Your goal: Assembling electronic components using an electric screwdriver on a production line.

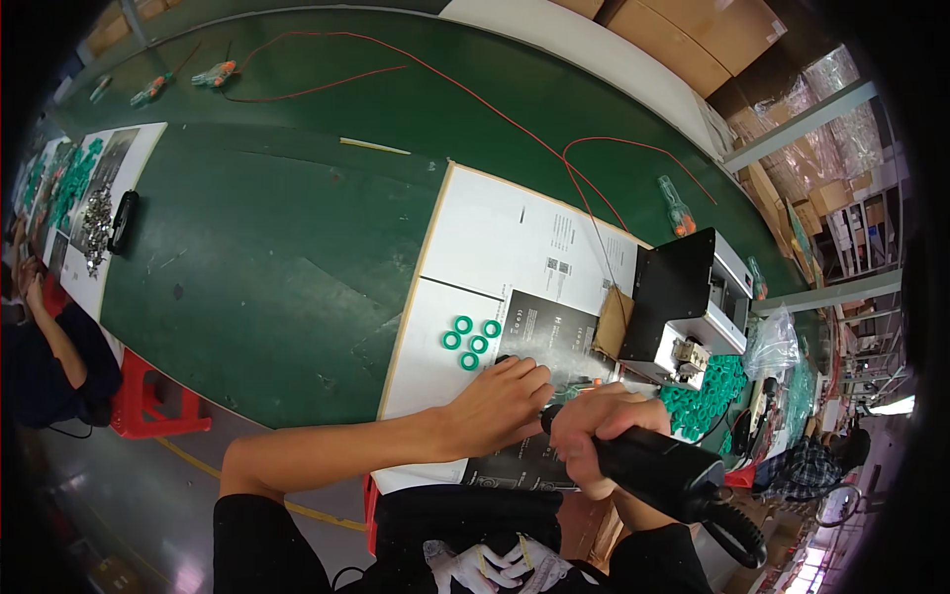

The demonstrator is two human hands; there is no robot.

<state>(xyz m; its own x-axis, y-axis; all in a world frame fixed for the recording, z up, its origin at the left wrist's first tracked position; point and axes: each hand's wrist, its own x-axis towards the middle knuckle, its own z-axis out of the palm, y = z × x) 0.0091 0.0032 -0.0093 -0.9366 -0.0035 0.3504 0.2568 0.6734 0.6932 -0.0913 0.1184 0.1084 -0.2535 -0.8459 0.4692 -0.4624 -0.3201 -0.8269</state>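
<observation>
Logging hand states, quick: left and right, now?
Left hand: fingers curled; can't tell if fully closed or whether its grip holds anything.
Right hand: closed, holding the black tool.

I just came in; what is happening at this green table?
A person's right hand grips a black corded tool, probably an electric screwdriver, its front end by the curled left hand. Whether the left hand holds anything is hidden. Five green rings lie on the white sheet to the left; a green heap lies beside the black-and-white machine at right.
</observation>
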